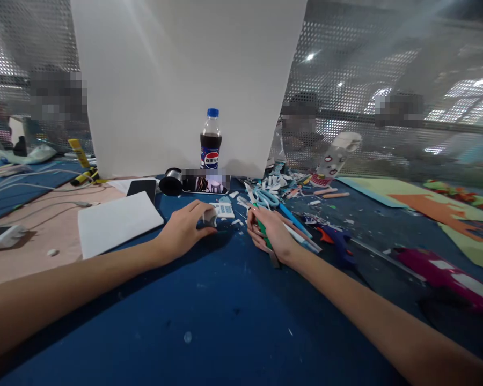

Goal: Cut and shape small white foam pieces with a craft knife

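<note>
My left hand point(187, 228) pinches a small pale grey curved piece point(210, 216) between thumb and fingers. Just behind that piece lies a white printed card point(224, 209). My right hand point(271, 230) is closed around a slim green-handled tool point(262, 228), whose flat metal end shows below the palm. What its upper tip looks like is unclear. Light-blue-handled scissors point(268, 198) rest beyond the right hand. A blue marker-like stick point(292, 217) and some pale sticks lie beside it.
A cola bottle point(211, 142) stands behind a phone point(205, 183) and a black spool point(171, 181). White board point(121, 225) lies left. Foam scraps point(279, 179), a tilted cup point(334, 161), a blue glue gun point(342, 244), a magenta tool point(446, 276) and coloured sheets point(430, 201) fill the right.
</note>
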Available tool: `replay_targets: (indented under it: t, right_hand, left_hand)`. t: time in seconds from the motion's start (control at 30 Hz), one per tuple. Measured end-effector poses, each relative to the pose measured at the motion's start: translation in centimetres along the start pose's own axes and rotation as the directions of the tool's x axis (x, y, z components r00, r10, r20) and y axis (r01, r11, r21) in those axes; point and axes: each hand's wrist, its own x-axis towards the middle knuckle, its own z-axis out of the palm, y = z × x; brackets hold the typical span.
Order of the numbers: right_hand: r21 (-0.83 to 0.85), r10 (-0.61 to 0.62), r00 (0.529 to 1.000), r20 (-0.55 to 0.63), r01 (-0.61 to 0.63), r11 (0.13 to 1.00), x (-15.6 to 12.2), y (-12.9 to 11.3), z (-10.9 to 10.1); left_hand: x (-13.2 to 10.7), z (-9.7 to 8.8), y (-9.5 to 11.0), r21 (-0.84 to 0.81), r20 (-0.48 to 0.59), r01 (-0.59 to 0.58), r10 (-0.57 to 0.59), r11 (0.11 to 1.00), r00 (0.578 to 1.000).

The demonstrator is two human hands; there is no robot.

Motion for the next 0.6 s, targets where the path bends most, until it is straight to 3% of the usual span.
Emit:
replay_targets:
  t: [0.1, 0.2, 0.23, 0.3, 0.4, 0.5, 0.6]
  right_hand:
    - [-0.094, 0.012, 1.0, 0.017, -0.011, 0.996, -0.2, -0.7, 0.0]
    - [-0.346, -0.066, 0.997, -0.032, 0.051, 0.937, -0.6, -1.7, -0.1]
    - [-0.48, -0.134, 0.991, -0.027, 0.105, 0.871, -0.8, -1.9, -0.1]
    - [-0.726, -0.252, 0.966, 0.058, 0.214, 0.654, -1.1, -2.0, -0.1]
    - [-0.883, -0.275, 0.936, 0.221, 0.311, 0.351, -1.3, -1.9, 0.0]
    - [-0.915, -0.237, 0.924, 0.299, 0.348, 0.203, -1.4, -1.8, 0.2]
    - [-0.919, -0.196, 0.912, 0.361, 0.383, 0.088, -1.4, -1.7, 0.3]
  left_hand:
    - [0.0, 0.1, -0.1, -0.124, -0.018, -0.006, 0.004, 0.992, 1.0]
    - [0.1, 0.1, 0.1, -0.337, 0.031, 0.015, -0.005, 0.941, 0.999]
    - [0.1, 0.1, 0.3, -0.413, 0.063, 0.041, -0.016, 0.91, 0.998]
    - [0.1, 0.0, 0.5, -0.539, 0.14, 0.094, -0.021, 0.837, 0.99]
    - [0.3, 0.1, 0.6, -0.652, 0.24, 0.147, 0.018, 0.744, 0.971]
    - [0.5, 0.5, 0.3, -0.705, 0.311, 0.218, 0.019, 0.675, 0.95]
    - [0.6, 0.6, 0.0, -0.699, 0.316, 0.245, -0.018, 0.672, 0.948]
